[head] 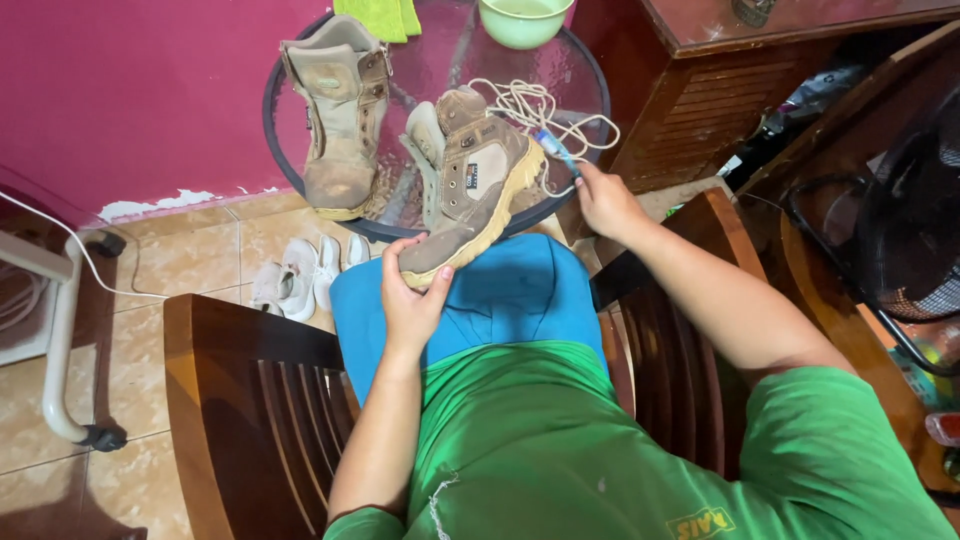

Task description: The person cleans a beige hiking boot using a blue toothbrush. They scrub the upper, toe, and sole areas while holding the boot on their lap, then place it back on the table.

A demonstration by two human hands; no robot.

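Glass table [585, 75]; left hand [412, 300] cups boot [475, 185], right hand [603, 200] pinches toothbrush [556, 150].

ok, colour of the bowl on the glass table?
Pale green bowl, at the table's far edge; head view.

I log operator dress | green short-sleeved shirt [560, 450], yellow mark at right sleeve | blue shorts [500, 300] | forearms bare

Boot [470, 190] on lap; second boot [340, 110] on table [285, 150] behind, left.
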